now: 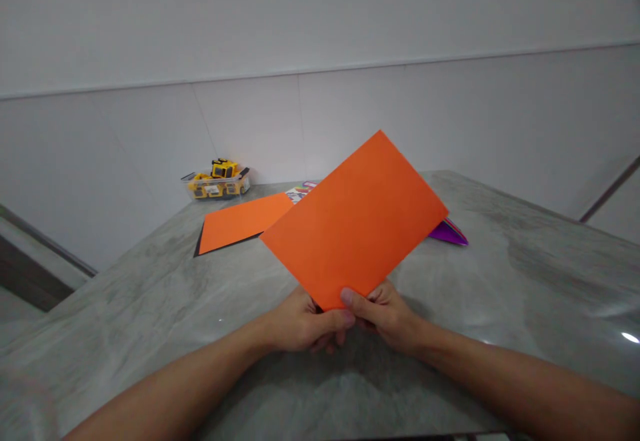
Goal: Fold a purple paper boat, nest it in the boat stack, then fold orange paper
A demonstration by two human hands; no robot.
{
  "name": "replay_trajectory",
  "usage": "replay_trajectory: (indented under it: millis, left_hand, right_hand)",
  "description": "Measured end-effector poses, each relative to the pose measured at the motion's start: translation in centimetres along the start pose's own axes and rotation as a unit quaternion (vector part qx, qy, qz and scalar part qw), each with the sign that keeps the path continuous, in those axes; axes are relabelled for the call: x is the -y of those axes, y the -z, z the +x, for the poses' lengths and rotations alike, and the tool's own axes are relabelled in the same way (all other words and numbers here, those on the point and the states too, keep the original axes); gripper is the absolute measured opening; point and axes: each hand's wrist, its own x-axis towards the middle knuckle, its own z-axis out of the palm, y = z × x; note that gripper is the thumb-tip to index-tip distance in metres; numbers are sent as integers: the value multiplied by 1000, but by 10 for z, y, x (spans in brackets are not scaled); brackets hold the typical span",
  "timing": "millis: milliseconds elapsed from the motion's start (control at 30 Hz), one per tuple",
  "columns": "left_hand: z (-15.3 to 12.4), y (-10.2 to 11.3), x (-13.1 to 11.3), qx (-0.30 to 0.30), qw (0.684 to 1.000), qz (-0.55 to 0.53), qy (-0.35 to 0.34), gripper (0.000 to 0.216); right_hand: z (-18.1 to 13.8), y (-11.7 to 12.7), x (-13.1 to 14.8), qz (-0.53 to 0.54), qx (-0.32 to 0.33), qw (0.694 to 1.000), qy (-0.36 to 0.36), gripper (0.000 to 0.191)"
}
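Observation:
One sheet of orange paper (357,217) is held up in front of me, tilted so that a corner points down toward my hands. My left hand (303,324) is closed at that lower corner, its thumb lying along the bottom edge. Just to the right, my right hand (387,314) pinches the same corner with its thumb on the front face. The fingers behind the sheet are partly hidden. Beyond it, another orange sheet (245,219) lies flat on the table over a black sheet (197,244) whose edge shows.
A clear plastic box (215,187) with yellow toy vehicles (225,169) stands at the back left of the grey marbled table (500,281). A printed colourful packet (299,192) and purple paper (447,233) show partly behind the raised sheet. A white wall (320,121) borders the back.

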Motion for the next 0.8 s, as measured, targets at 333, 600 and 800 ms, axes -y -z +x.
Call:
replay_trajectory:
  millis: [333,600,800]
  left_hand:
    - [-8,19,-16,61,997,48,-30,36]
    - [-11,37,-12,39,996,81,-20,36]
    - [-13,60,-4,23,996,90,0,38]
  right_hand:
    - [-6,5,9,20,-65,996,-52,61]
    - [-1,14,12,78,-115,990,-7,63]
    - [5,22,19,98,-126,986,53,64]
